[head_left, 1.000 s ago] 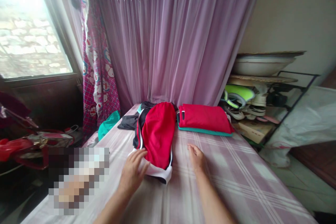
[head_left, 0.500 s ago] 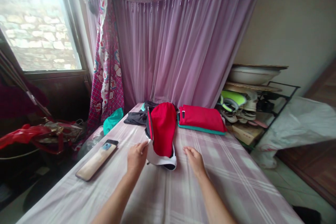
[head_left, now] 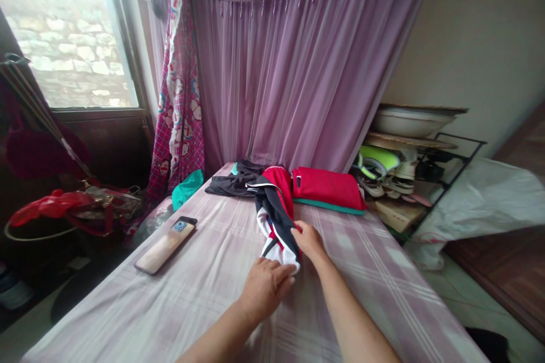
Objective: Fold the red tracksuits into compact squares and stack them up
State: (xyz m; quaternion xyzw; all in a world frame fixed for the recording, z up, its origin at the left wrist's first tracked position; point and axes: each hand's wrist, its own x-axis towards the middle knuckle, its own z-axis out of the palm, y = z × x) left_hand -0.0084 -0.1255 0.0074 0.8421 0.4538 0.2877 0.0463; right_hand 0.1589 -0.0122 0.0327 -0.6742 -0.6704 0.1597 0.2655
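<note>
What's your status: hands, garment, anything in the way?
Left hand on white near end of garment. Right hand at its right edge. Garment bunched, dark over red. Phone off left, folded red cloth beyond right hand; neither between hands.

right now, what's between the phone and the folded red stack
The red, black and white garment lies between the phone and the stack, with checked cloth showing on the phone's side, in the head view.
</note>
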